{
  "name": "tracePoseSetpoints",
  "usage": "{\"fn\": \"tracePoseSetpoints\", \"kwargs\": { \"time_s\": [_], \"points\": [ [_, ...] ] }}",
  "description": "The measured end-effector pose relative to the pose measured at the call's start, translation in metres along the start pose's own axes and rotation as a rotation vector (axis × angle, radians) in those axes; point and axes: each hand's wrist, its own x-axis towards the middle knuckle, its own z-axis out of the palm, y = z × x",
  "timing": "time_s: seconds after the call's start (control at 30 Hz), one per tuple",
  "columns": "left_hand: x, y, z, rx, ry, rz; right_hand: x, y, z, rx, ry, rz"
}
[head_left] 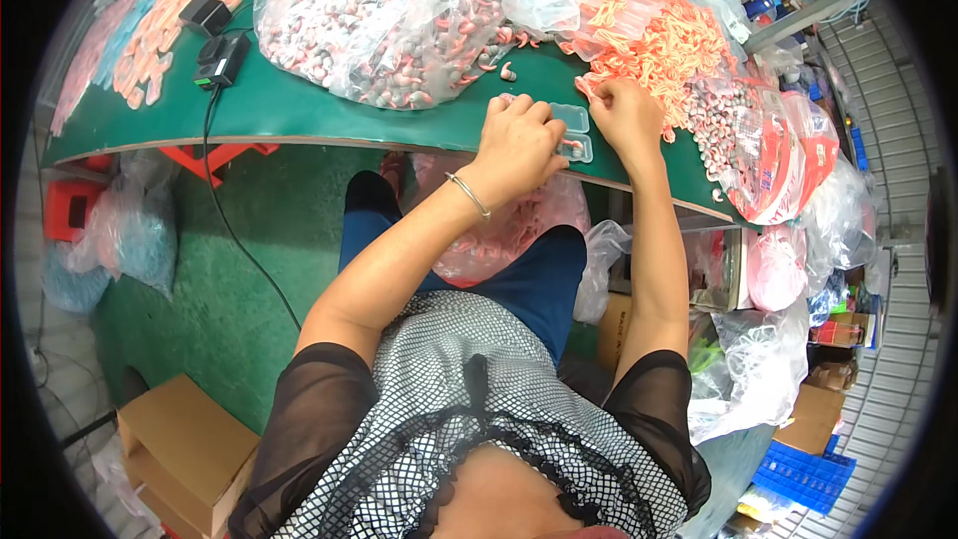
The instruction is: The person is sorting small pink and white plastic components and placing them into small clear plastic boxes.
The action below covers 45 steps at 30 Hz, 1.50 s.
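Note:
My left hand (517, 145) curls over the left side of a small clear plastic case (572, 120) at the near edge of the table, its fingers closed on the case. The lid is up, and a small orange-and-grey piece shows in the lower half. Just right of the case, my right hand (629, 120) has its fingers pinched together on an orange cord (587, 85) at the near edge of a heap of orange cords (654, 35). The fingertips partly hide what they grip.
A big clear bag of grey-and-pink pieces (379, 30) lies on the green table (289, 105). Small pieces (711, 125) are spread at right beside a red-and-white bag (778, 155). Packed cases (145, 60) lie far left, near a black device (222, 58) with a cable. A cardboard box (190, 449) stands on the floor.

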Motion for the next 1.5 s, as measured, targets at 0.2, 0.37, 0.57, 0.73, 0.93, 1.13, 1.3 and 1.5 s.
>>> {"fn": "tracePoseSetpoints", "kwargs": {
  "time_s": [0.2, 0.37, 0.57, 0.73, 0.93, 1.13, 1.3, 1.5],
  "points": [
    [-0.001, -0.001, -0.006, -0.021, -0.065, -0.023, -0.037, 0.0, -0.016, 0.619, 0.038, -0.076],
    [0.003, -0.002, -0.005, -0.04, -0.089, -0.039, -0.05, 0.002, -0.018, 0.423, 0.071, -0.291],
    [0.004, 0.001, -0.005, -0.081, -0.043, -0.09, -0.051, 0.0, -0.015, 0.407, 0.083, -0.429],
    [0.002, -0.002, -0.004, -0.087, -0.01, -0.03, -0.053, 0.0, -0.014, 0.454, 0.045, -0.439],
    [0.001, -0.005, -0.001, -0.078, -0.028, -0.015, -0.06, 0.002, -0.004, 0.541, 0.082, -0.359],
    [-0.001, -0.004, -0.002, -0.064, -0.014, -0.013, -0.055, 0.005, -0.003, 0.549, 0.068, -0.271],
    [0.0, -0.003, -0.001, -0.059, -0.009, -0.021, -0.035, 0.004, 0.008, 0.236, 0.171, -0.346],
    [0.002, 0.001, -0.005, -0.124, -0.014, -0.096, -0.039, 0.01, 0.002, 0.559, 0.031, -0.19]
  ]
}}
